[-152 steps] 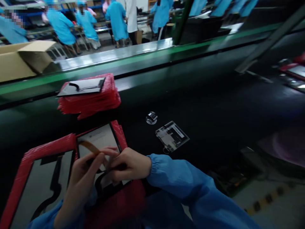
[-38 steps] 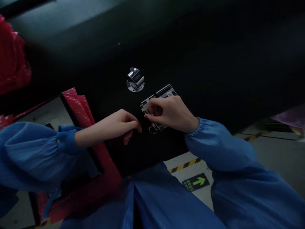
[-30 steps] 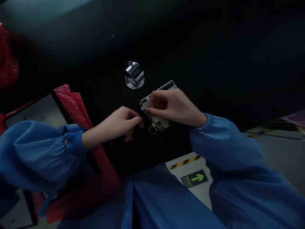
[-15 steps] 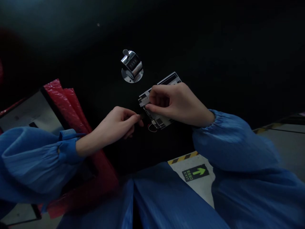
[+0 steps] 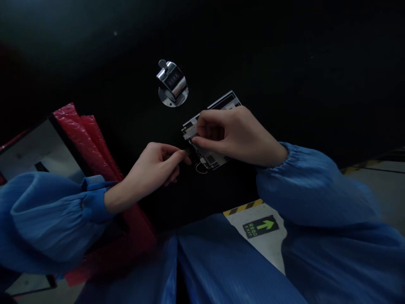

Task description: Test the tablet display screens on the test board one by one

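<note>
A flat panel with an electronic circuit board (image 5: 210, 158) lies at a slant on the black table. Thin red and white wires (image 5: 201, 171) loop out at its near left corner. My right hand (image 5: 238, 133) is over the board with curled fingers, thumb and index pressed together at its left part beside a pale strip. Whatever they grip is hidden. At the board's left edge, my left hand (image 5: 156, 169) pinches a small dark piece between thumb and index; its kind is too dim to make out.
A chrome tally counter (image 5: 173, 82) on a round base stands beyond the board. To the left, red bubble-wrap bags (image 5: 95, 139) lie with a dark-edged screen panel (image 5: 47, 147). Below the table edge, the floor carries a green-arrow exit sign (image 5: 261, 226) and yellow-black tape (image 5: 242, 208).
The view has shifted slightly, so the counter and board appear a little further up and left. Both hands keep the same grip and place at the board.
</note>
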A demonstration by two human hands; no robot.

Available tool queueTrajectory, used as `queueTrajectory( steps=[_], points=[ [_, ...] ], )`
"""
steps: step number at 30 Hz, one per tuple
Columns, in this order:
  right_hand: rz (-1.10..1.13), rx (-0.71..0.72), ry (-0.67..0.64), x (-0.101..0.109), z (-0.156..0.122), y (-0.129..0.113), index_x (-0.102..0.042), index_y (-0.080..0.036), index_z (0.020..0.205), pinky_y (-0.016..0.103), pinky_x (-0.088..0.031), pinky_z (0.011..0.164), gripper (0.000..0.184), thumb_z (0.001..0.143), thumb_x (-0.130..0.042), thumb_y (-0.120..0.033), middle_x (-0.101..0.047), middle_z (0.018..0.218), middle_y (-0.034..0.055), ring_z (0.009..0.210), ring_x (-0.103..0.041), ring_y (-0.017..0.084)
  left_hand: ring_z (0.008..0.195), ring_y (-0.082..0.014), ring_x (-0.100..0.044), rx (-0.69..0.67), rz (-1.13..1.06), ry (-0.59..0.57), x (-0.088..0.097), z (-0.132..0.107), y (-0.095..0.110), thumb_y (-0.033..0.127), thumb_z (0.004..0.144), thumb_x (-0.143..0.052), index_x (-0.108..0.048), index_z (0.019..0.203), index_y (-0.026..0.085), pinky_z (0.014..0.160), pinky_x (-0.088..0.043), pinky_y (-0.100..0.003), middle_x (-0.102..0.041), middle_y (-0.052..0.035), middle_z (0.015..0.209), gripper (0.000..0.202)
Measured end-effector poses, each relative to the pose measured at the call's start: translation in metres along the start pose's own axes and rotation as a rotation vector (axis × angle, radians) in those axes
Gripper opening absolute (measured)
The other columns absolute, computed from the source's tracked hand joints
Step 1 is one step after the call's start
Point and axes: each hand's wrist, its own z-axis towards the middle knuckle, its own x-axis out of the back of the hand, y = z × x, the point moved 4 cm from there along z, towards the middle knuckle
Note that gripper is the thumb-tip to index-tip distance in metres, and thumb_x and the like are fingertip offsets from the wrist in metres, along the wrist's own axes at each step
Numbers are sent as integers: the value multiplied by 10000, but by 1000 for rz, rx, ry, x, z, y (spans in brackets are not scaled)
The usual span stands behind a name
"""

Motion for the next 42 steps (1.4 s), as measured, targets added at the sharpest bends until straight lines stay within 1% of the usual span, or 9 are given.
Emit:
queueTrajectory(
  steps=[4, 11, 16, 19, 25, 29, 32, 37, 42],
  points=[
    [-5, 14, -3, 0, 1, -2, -590, -167, 789, 265, -430, 584, 119, 860, -667, -224, -612, 704, -8, 624, -556, 109, 340, -55, -393, 4, -12, 19, 0, -2, -1, 247, 939, -486, -668, 776, 123, 343, -283, -135, -434, 75, 373, 274],
    [-9, 15, -36, -1, 3, -2, -596, -151, 810, 262, -412, 598, 91, 863, -654, -197, -605, 719, -7, 636, -552, 105, 348, -58, -396, -7, -31, 34, -1, -1, -3, 260, 938, -486, -666, 780, 119, 392, -334, -160, -433, 79, 378, 278],
    [-7, 29, -45, -1, 4, -1, -594, -151, 800, 246, -401, 570, 102, 860, -663, -195, -596, 693, -19, 609, -537, 91, 360, -44, -402, -31, -12, 45, -1, 0, -2, 200, 914, -499, -683, 813, 116, 378, -305, -138, -469, 78, 412, 227],
    [-10, 31, -48, -1, 5, -2, -600, -144, 804, 241, -404, 568, 96, 856, -668, -186, -595, 691, -20, 607, -535, 87, 372, -45, -420, -43, -19, 67, 0, -1, 0, 176, 907, -497, -693, 834, 113, 384, -317, -129, -473, 76, 419, 218],
    [-7, 31, -61, -2, 5, -3, -598, -145, 806, 243, -410, 571, 91, 853, -665, -185, -601, 693, -18, 607, -538, 88, 351, -46, -410, 5, -49, 74, 1, -1, 3, 165, 903, -509, -686, 791, 108, 349, -296, -124, -466, 75, 399, 217],
    [31, 52, -104, -2, 6, -2, -609, -160, 802, 237, -422, 571, 92, 813, -697, -181, -604, 688, -32, 609, -556, 88, 354, -44, -424, 4, -36, 86, 1, 0, 3, 183, 878, -555, -667, 710, 112, 357, -314, -121, -482, 66, 400, 214],
    [44, 61, -117, -1, 7, -3, -611, -162, 786, 233, -427, 575, 96, 797, -705, -176, -601, 680, -38, 611, -565, 86, 357, -44, -429, -17, -20, 96, 1, 2, 2, 197, 856, -576, -684, 712, 117, 357, -311, -122, -496, 60, 410, 197],
    [37, 54, -122, -1, 9, -4, -620, -158, 788, 228, -439, 579, 106, 795, -713, -207, -616, 693, -36, 622, -581, 89, 360, -47, -431, -20, -1, 104, 3, 2, 2, 193, 834, -585, -689, 700, 120, 353, -309, -125, -502, 56, 416, 184],
    [18, 26, -86, -2, 11, -5, -624, -157, 752, 241, -424, 582, 137, 760, -753, -200, -606, 661, -41, 616, -577, 96, 378, -55, -452, -23, 23, 126, 4, 3, 3, 204, 818, -598, -696, 693, 117, 361, -320, -128, -511, 49, 424, 180]
  ],
)
